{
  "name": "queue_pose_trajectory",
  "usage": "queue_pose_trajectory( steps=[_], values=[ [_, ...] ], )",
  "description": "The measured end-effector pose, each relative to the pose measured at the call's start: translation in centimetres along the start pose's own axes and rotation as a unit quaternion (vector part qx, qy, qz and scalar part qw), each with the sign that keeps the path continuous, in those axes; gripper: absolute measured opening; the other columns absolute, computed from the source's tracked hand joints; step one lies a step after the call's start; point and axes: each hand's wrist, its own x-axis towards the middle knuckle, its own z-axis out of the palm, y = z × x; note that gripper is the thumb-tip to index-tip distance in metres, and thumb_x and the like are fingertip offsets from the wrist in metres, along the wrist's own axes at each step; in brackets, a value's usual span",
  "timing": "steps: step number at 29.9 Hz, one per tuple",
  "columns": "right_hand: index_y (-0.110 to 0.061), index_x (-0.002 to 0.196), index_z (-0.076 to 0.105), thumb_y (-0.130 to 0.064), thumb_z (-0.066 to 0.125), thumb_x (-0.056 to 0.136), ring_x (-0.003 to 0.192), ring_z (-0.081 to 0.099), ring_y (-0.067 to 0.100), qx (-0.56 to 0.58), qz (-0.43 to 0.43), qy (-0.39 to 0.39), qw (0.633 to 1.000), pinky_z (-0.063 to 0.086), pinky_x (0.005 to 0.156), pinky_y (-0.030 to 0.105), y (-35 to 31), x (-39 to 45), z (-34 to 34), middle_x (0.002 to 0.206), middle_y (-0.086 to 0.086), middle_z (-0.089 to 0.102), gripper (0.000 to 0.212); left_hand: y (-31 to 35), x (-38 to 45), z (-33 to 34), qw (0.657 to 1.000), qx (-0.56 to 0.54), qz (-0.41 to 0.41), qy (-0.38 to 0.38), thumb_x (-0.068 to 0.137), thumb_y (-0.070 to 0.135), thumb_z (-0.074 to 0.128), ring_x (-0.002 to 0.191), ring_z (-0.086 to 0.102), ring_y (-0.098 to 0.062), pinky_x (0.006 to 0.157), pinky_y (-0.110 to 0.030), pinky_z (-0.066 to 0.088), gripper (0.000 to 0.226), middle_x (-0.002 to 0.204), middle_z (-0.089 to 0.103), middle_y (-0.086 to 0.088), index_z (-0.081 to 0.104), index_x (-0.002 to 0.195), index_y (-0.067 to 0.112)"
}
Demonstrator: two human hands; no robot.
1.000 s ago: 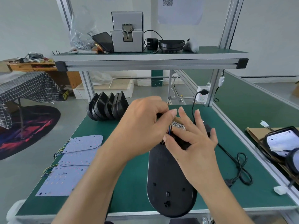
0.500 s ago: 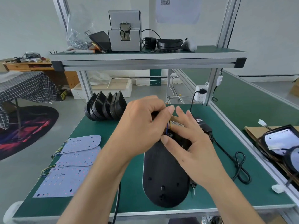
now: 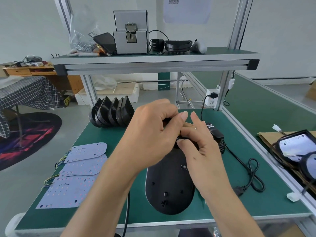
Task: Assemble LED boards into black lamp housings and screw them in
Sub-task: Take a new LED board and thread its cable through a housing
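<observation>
A black lamp housing (image 3: 168,185) lies lengthwise on the green table (image 3: 106,134), its rounded end toward me. My left hand (image 3: 150,132) is curled round its far end, thumb stretched out on top. My right hand (image 3: 203,151) meets it there; its thumb and forefinger pinch thin coloured wires at the housing's far end, and its other fingers point away. What lies between the two hands is mostly hidden. Three pale LED boards (image 3: 82,165) with wire tails lie overlapping at the left.
Several empty black housings (image 3: 111,112) stand in a row at the back left. A black adapter (image 3: 214,132) and coiled power cable (image 3: 251,173) lie right of the hands. Assembled lamps (image 3: 297,147) sit on cardboard at far right. A grey screw feeder (image 3: 130,31) stands on the shelf above.
My hands have drawn closer together over the housing's far end. The speckled part seen between them earlier is now covered. The housing has shifted slightly under them.
</observation>
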Motion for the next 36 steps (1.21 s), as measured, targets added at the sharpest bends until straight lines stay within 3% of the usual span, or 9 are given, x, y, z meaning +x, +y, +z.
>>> queue_pose_trajectory(
  steps=[7, 12, 18, 21, 25, 27, 29, 32, 36],
  values=[
    [-0.06, 0.093, 0.069, -0.033, 0.049, 0.078, 0.157, 0.002, -0.005, -0.028, 0.009, 0.016, 0.999, 0.009, 0.129, 0.051, -0.4, -0.6, 0.2, 0.167, -0.028, 0.02, 0.036, -0.4, -0.2, 0.2, 1.0, -0.001, -0.016, 0.007, 0.098, 0.032, 0.058, 0.06, 0.047, -0.016, 0.054, -0.028, 0.038, 0.038, 0.065, 0.046, 0.003, 0.054, 0.064, 0.015],
    [-0.051, 0.088, 0.074, -0.033, 0.051, 0.075, 0.156, 0.009, -0.006, -0.034, 0.0, 0.022, 0.999, 0.015, 0.127, 0.052, 0.1, -0.4, 0.1, 0.168, -0.025, 0.026, 0.032, -0.6, -0.3, 0.4, 1.0, 0.011, -0.011, 0.0, 0.098, 0.031, 0.059, 0.061, 0.046, -0.016, 0.056, -0.024, 0.034, 0.038, 0.064, 0.042, 0.006, 0.051, 0.063, 0.02],
    [-0.045, 0.081, 0.075, -0.025, 0.053, 0.075, 0.14, 0.043, 0.0, 0.019, -0.03, 0.026, 0.999, 0.036, 0.094, 0.007, 0.5, -0.3, 0.3, 0.141, -0.02, 0.056, 0.03, -1.0, -0.5, 0.5, 1.0, 0.005, -0.012, 0.001, 0.099, 0.031, 0.059, 0.061, 0.046, -0.016, 0.056, -0.022, 0.035, 0.038, 0.065, 0.044, 0.005, 0.052, 0.064, 0.019],
    [-0.046, 0.081, 0.074, -0.025, 0.058, 0.077, 0.132, 0.049, 0.003, 0.013, -0.048, 0.042, 0.998, 0.038, 0.093, 0.01, 1.0, -0.3, 0.2, 0.127, -0.016, 0.06, 0.027, -0.9, -0.5, 0.5, 1.0, 0.005, -0.014, -0.005, 0.099, 0.031, 0.059, 0.061, 0.046, -0.015, 0.056, -0.025, 0.036, 0.038, 0.065, 0.044, 0.005, 0.051, 0.063, 0.021],
    [-0.05, 0.094, 0.074, -0.016, 0.068, 0.089, 0.134, 0.05, 0.005, 0.018, -0.076, 0.005, 0.997, 0.041, 0.098, 0.012, 1.4, 0.0, -0.1, 0.131, -0.016, 0.059, 0.035, -1.2, -0.4, -0.2, 0.999, -0.014, -0.029, -0.001, 0.102, 0.028, 0.06, 0.059, 0.041, -0.014, 0.057, -0.03, 0.034, 0.044, 0.065, 0.043, -0.001, 0.049, 0.063, 0.011],
    [-0.053, 0.115, 0.07, -0.032, 0.069, 0.089, 0.139, 0.048, 0.005, -0.003, -0.118, -0.021, 0.993, 0.041, 0.106, 0.017, 1.8, 0.0, -0.8, 0.137, -0.021, 0.056, 0.033, -1.3, -0.2, -0.8, 0.999, -0.034, -0.026, 0.0, 0.104, 0.027, 0.058, 0.06, 0.037, -0.017, 0.057, -0.03, 0.032, 0.047, 0.067, 0.042, -0.008, 0.047, 0.065, 0.003],
    [-0.048, 0.143, 0.055, -0.043, 0.071, 0.088, 0.143, 0.047, 0.01, -0.008, -0.154, -0.033, 0.988, 0.042, 0.112, 0.031, 2.7, 0.2, -1.6, 0.149, -0.018, 0.053, 0.057, -1.2, -0.2, -1.2, 0.998, -0.063, -0.02, -0.006, 0.105, 0.028, 0.056, 0.058, 0.033, -0.008, 0.056, -0.022, 0.03, 0.047, 0.065, 0.04, -0.003, 0.047, 0.067, 0.001],
    [-0.029, 0.158, 0.04, -0.036, 0.074, 0.089, 0.147, 0.047, 0.024, 0.175, -0.136, -0.091, 0.971, 0.04, 0.117, 0.051, 5.0, 1.0, -2.4, 0.158, 0.0, 0.051, 0.078, -1.1, -0.2, -1.3, 0.994, -0.111, -0.016, -0.011, 0.105, 0.029, 0.053, 0.059, 0.033, -0.005, 0.058, -0.015, 0.03, 0.047, 0.064, 0.037, 0.006, 0.049, 0.07, -0.003],
    [-0.023, 0.146, 0.062, -0.059, 0.07, 0.092, 0.131, 0.063, 0.017, 0.366, 0.024, -0.185, 0.912, 0.054, 0.102, 0.033, 5.2, 0.1, -1.4, 0.141, 0.0, 0.067, 0.065, -1.4, 0.0, -0.5, 0.989, -0.149, -0.02, -0.003, 0.105, 0.031, 0.051, 0.058, 0.037, -0.005, 0.058, -0.012, 0.033, 0.047, 0.063, 0.042, 0.008, 0.051, 0.072, -0.002]
  ],
)
